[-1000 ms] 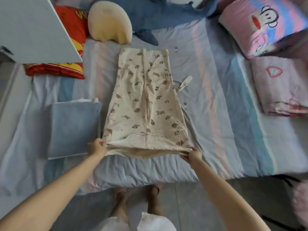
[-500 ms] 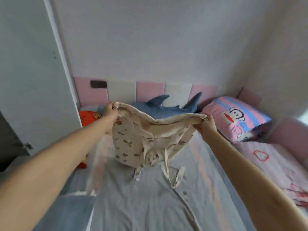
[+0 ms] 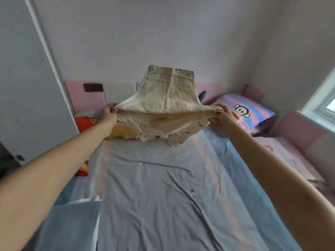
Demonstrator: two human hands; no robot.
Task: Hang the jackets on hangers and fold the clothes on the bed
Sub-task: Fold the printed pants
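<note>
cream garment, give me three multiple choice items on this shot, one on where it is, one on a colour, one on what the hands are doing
1. Where is the cream garment relative to the bed?
A. spread flat on it
B. held up in the air above it
C. tucked under its sheet

2. What colours are the stripes on the monkey pillow?
A. pink and blue
B. green and yellow
C. black and white

3. What are the left hand and right hand doing?
A. both are open and off the cloth
B. only the left holds it
C. each pinches one end of the garment's edge

Answers:
1 B, the cloth hangs between the raised hands with bare sheet below it.
2 A, pink and blue bands run across the pillow.
3 C, fingers at both ends are curled on the stretched edge.
</note>
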